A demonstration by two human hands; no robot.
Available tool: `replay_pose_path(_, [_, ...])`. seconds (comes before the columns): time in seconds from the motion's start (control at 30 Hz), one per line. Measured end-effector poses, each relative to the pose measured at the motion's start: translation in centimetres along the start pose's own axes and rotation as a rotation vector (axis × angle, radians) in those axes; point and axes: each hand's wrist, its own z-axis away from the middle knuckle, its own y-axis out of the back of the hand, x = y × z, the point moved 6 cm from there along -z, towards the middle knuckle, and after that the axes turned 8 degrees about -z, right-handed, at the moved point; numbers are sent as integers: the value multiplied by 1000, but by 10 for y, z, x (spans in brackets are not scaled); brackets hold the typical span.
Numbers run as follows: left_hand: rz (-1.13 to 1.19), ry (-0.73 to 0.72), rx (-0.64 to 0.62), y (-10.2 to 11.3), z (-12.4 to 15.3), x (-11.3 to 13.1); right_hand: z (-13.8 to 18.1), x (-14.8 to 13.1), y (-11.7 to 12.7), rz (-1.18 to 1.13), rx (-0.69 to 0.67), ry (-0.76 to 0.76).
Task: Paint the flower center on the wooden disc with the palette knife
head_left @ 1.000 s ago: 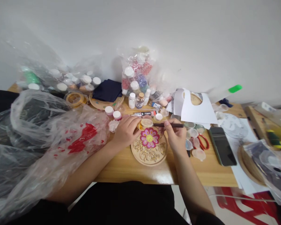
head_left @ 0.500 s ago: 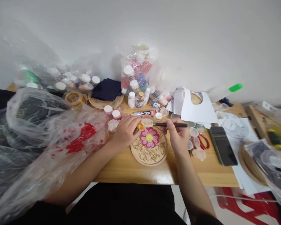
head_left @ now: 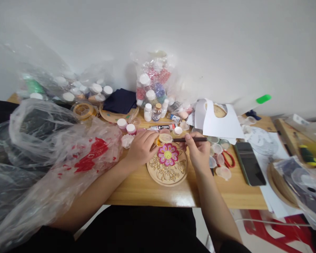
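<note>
My left hand [head_left: 141, 147] is closed on a small plastic paint pot [head_left: 158, 142] with yellow in it, its clear lid [head_left: 166, 138] flipped open to the right. Between the thumb and fingers of my right hand [head_left: 199, 151] lies a thin dark-handled paintbrush [head_left: 192, 139], held almost level. Its tip end is at the lid's right edge; the bristles are hard to make out. Below both hands rests a round wooden plaque [head_left: 167, 181] with gold scrollwork and a pink and purple flower [head_left: 168, 154] with a yellow centre.
Behind stand a B-7000 glue tube [head_left: 163, 127], small bottles [head_left: 157, 112] and pink pots [head_left: 131, 129]. A plastic bag [head_left: 55, 154] covers the left. Rightward lie red-handled scissors [head_left: 229, 160], open pots [head_left: 223, 172], a phone [head_left: 250, 163] and white cut paper [head_left: 222, 123].
My right hand and the brush have shifted slightly left, bringing the brush closer to the pot's lid. My left hand and the plaque look unmoved.
</note>
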Motion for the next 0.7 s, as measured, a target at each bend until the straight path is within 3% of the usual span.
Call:
replay_pose_path(0.4, [9,-3,21,-1,1,-1,-5,14,-1,-92,-6,-147])
replay_pose_path(0.7, [-46,-6,58,3,-2,3,-5,19,3,-187,57,-167])
